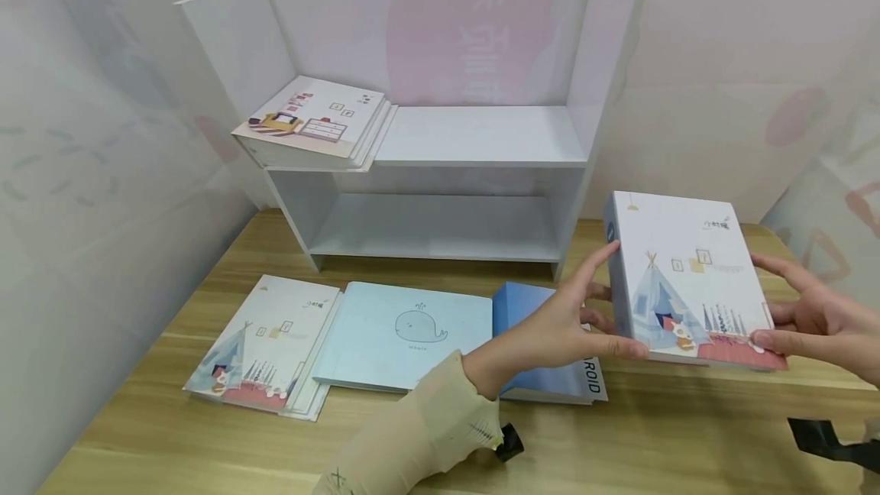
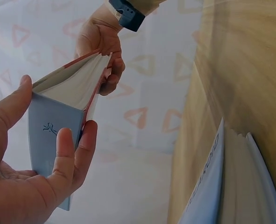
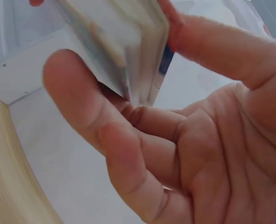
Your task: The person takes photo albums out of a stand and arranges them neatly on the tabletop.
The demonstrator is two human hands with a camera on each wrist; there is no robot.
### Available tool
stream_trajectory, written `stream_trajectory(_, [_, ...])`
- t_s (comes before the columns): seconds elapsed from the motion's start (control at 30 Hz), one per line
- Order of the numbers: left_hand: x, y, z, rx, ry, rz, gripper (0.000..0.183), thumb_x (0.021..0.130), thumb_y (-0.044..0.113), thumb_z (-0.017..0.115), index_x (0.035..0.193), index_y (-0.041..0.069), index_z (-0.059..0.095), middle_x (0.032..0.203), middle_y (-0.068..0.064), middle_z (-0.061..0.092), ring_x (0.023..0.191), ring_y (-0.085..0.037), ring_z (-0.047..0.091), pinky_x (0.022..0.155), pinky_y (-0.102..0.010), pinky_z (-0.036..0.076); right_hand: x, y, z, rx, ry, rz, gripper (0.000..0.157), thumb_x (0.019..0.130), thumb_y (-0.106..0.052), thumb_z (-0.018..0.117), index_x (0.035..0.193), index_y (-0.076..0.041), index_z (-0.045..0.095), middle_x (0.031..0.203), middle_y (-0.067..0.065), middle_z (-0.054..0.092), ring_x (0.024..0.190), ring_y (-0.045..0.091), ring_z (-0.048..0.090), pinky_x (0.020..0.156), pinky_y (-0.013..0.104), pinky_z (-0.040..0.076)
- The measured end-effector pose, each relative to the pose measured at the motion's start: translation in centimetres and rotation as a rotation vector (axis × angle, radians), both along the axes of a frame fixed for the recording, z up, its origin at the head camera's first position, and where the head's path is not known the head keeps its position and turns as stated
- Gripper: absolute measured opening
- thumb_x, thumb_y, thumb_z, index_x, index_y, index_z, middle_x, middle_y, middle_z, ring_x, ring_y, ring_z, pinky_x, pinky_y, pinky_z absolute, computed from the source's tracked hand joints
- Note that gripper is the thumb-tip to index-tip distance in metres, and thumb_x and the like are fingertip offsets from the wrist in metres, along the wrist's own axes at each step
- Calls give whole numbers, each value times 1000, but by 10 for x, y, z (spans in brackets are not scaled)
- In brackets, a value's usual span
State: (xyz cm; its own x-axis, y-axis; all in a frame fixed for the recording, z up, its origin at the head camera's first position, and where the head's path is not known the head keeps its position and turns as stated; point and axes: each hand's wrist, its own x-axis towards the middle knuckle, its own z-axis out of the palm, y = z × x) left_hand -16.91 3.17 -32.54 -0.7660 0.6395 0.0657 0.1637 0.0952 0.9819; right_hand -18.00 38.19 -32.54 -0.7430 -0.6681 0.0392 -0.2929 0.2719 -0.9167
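Observation:
Both hands hold a white book [image 1: 681, 273] with a teepee picture on its cover and a blue-grey spine. It is up off the table at the right of the head view, cover facing up. My left hand [image 1: 560, 331] grips it at the spine, thumb at the lower corner; the spine [image 2: 44, 133] also shows in the left wrist view. On the opposite edge, my right hand [image 1: 818, 319] pinches it, thumb on the cover and fingers beneath. The page edges [image 3: 140, 42] look blurred in the right wrist view.
A white two-tier shelf [image 1: 481, 136] stands at the back, with stacked books [image 1: 316, 117] on its upper left. Along the wooden table [image 1: 137, 434] lie a similar teepee book [image 1: 254, 357] atop others, a pale blue whale book [image 1: 406, 334] and a blue book [image 1: 550, 384] behind the left arm.

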Motion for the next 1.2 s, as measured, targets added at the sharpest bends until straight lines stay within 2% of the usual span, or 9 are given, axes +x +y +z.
stream_trajectory(0.13, [-1, 2, -2, 5, -21, 4, 108, 85, 13, 79, 151, 56, 5, 143, -4, 47, 85, -4, 65, 74, -24, 56, -4, 4, -2, -20, -42, 19, 94, 98, 18, 40, 155, -42, -4, 119, -14, 69, 94, 10, 71, 68, 23, 56])
stream_trajectory(0.27, [-1, 4, -5, 18, -47, 3, 109, 85, 10, 79, 152, 55, 5, 141, -3, 50, 83, -4, 66, 75, -23, 56, -6, 7, -5, -6, -84, 19, 94, 98, 17, 40, 156, -35, -13, 120, -15, 68, 97, 10, 71, 70, 24, 56])
stream_trajectory(0.37, [0, 6, -8, 18, -61, 3, 109, 85, 10, 79, 152, 53, 5, 144, -3, 49, 81, -4, 67, 75, -23, 56, -8, 8, -6, 42, -107, 21, 95, 99, 15, 40, 155, -32, -20, 119, -14, 69, 97, 10, 71, 70, 25, 56])
stream_trajectory(0.57, [0, 11, -16, -1, -75, 32, 109, 84, 11, 80, 153, 52, 5, 151, -6, 44, 80, -5, 66, 74, -21, 54, -12, 8, -9, 156, -127, 1, 92, 101, 9, 42, 154, -35, -19, 117, -16, 69, 95, 11, 71, 70, 25, 54])
stream_trajectory(0.67, [0, 13, -20, -13, -95, 53, 109, 84, 13, 80, 153, 52, 6, 148, -5, 46, 79, -5, 65, 73, -21, 54, -14, 9, -11, 197, -150, -4, 87, 102, 6, 42, 150, -47, -8, 117, -15, 70, 97, 12, 71, 73, 25, 54])
stream_trajectory(0.77, [0, 15, -24, -25, -115, 69, 108, 84, 14, 81, 153, 53, 7, 147, -5, 47, 78, -6, 64, 72, -22, 53, -18, 11, -12, 209, -198, 31, 79, 103, 3, 40, 142, -55, 5, 120, -13, 70, 99, 14, 70, 75, 25, 54])
stream_trajectory(0.97, [0, 18, -31, -41, -118, 81, 108, 83, 15, 81, 154, 50, 8, 143, -7, 49, 70, -9, 64, 66, -22, 53, -25, 13, -20, 148, -311, 155, 72, 105, 3, 34, 140, -54, 11, 127, -5, 68, 106, 17, 69, 81, 25, 53])
stream_trajectory(1.2, [1, 20, -33, -55, -141, 89, 107, 84, 15, 81, 156, 46, 8, 128, -3, 56, 72, -8, 65, 68, -22, 53, -27, 13, -27, 63, -347, 222, 74, 104, 8, 32, 144, -53, 15, 128, 1, 68, 109, 17, 69, 85, 28, 56])
